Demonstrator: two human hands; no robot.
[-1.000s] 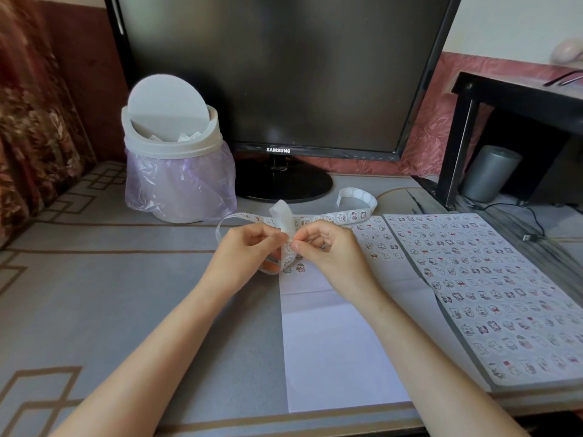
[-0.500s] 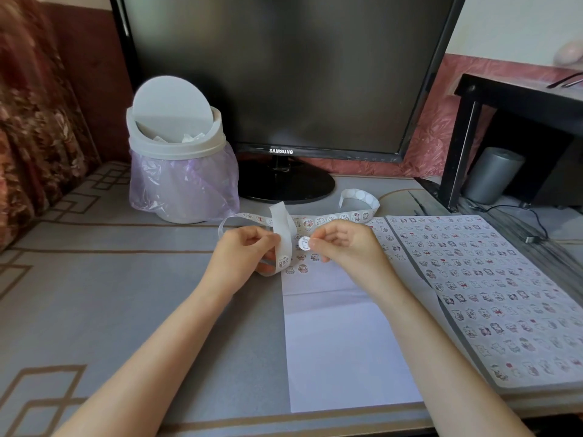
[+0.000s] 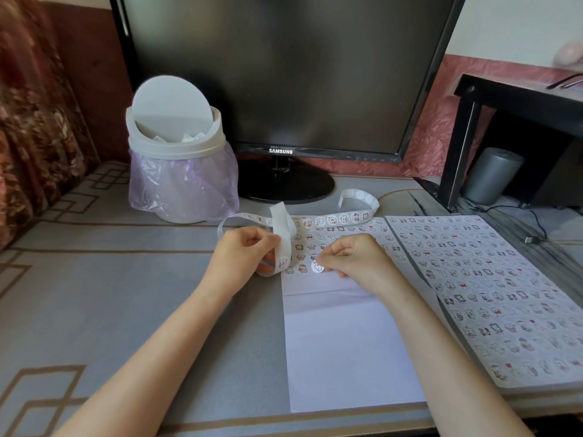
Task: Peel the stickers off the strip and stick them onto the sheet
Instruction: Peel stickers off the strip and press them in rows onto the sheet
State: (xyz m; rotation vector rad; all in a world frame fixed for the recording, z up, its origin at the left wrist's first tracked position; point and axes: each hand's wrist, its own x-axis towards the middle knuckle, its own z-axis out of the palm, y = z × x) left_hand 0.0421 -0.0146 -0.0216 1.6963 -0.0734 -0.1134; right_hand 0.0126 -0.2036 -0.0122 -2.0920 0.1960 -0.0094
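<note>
A long white sticker strip (image 3: 331, 219) loops across the desk behind my hands. My left hand (image 3: 243, 257) grips a folded bend of it, where one cartoon sticker shows. My right hand (image 3: 353, 257) pinches a single round sticker (image 3: 317, 266) and holds it low over the white sheet (image 3: 344, 348). The sheet's far part carries several rows of stickers; its near part is blank. Whether the sticker touches the paper I cannot tell.
A second sheet (image 3: 492, 288) covered with stickers lies to the right. A white bin with a purple bag (image 3: 179, 159) stands at the back left, a black monitor (image 3: 284, 77) behind it. A dark stand (image 3: 517, 99) and a grey cylinder (image 3: 492, 175) are at the right.
My right hand peeled a round sticker off the strip and carried it down and right toward the sheet. My left hand kept hold of the strip.
</note>
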